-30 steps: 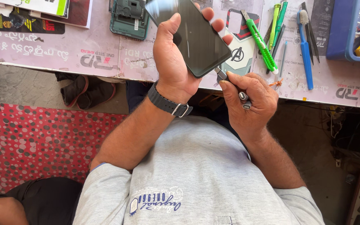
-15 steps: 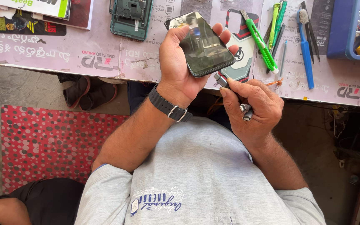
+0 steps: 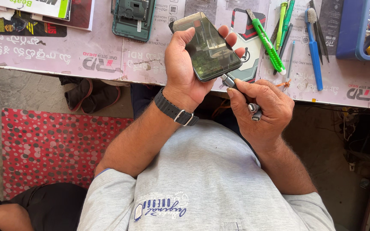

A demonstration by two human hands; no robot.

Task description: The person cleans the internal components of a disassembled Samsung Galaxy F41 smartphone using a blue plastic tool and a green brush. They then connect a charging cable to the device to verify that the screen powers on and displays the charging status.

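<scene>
Head view: phone (image 3: 206, 47) in left hand (image 3: 185, 72), long axis diagonal, bottom toward connector (image 3: 228, 80).

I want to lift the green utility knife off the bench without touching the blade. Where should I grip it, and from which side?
Probably grip the green utility knife at mid-handle, across its two long sides, coming from above. It lies flat on the worktop, with the blade tip at its far upper end, and pens lie close on its right, so keep the fingers on the lower half.

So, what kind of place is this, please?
Probably a small phone repair bench. The left hand holds a dark phone, an opened phone body lies on the work mat, and a green cutter and blue brush lie nearby.
</scene>
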